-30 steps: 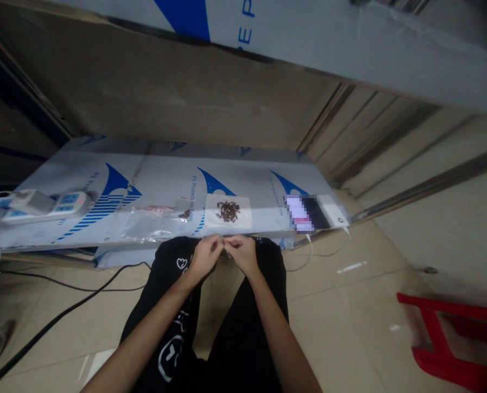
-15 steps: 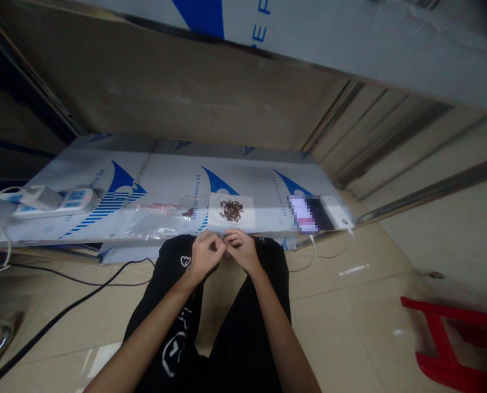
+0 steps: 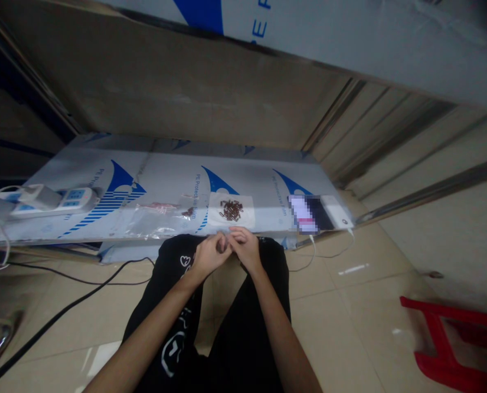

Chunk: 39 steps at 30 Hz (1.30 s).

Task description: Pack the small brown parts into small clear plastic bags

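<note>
My left hand point(image 3: 211, 252) and my right hand point(image 3: 244, 246) meet between my knees, just in front of the shelf edge. Thumbs and fingers of both are pinched together, fingertips close to touching. Whatever is between them is too small or hidden to make out. Just beyond lies a white sheet point(image 3: 210, 218) bearing a pile of small brown cylindrical pieces point(image 3: 231, 210). To its left is a clear plastic bag point(image 3: 145, 221) with red print, with a few dark brown bits point(image 3: 188, 212) at its right end.
On the film-covered shelf point(image 3: 165, 169), a power strip point(image 3: 77, 201) with plugs sits left. A phone point(image 3: 304, 214) and a white device point(image 3: 338, 213), both with cables, lie right. A red stool point(image 3: 443, 349) stands at the lower right, and an upper shelf point(image 3: 329, 43) hangs overhead.
My left hand has shifted slightly right and down, and its fingers have curled differently against the right hand. The pile, bag and phone have stayed in place.
</note>
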{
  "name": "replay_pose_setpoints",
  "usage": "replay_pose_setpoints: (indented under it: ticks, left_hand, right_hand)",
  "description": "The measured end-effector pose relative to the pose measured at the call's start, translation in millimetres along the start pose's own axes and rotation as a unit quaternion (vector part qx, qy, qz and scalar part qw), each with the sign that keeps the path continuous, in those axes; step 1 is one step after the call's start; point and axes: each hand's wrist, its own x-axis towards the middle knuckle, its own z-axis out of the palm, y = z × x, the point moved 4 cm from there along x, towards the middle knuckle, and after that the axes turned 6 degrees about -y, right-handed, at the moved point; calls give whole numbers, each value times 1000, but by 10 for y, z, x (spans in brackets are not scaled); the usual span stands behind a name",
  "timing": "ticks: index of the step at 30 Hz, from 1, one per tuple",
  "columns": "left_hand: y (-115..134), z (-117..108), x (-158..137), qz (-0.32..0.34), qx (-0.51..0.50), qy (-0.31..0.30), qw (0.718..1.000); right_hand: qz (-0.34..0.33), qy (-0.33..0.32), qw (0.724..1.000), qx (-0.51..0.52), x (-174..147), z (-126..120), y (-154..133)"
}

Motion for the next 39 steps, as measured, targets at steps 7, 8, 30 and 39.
replay_pose_setpoints:
  ticks: [7, 8, 30, 39]
  left_hand:
    - [12, -86, -25, -5, 1, 46, 999]
    - [20, -112, -29, -6, -3, 62, 998]
    - [-155, -149, 140, -61, -690, 13, 721]
    - [-194, -213, 146, -109, -674, 76, 727]
  right_hand:
    - [-25, -7, 999, -38, 25, 7, 63]
    - [-22, -10, 999, -31, 35, 9, 82]
    - [212, -48, 945, 243, -18, 85, 255]
    - [133, 37, 974, 181, 106, -185, 141]
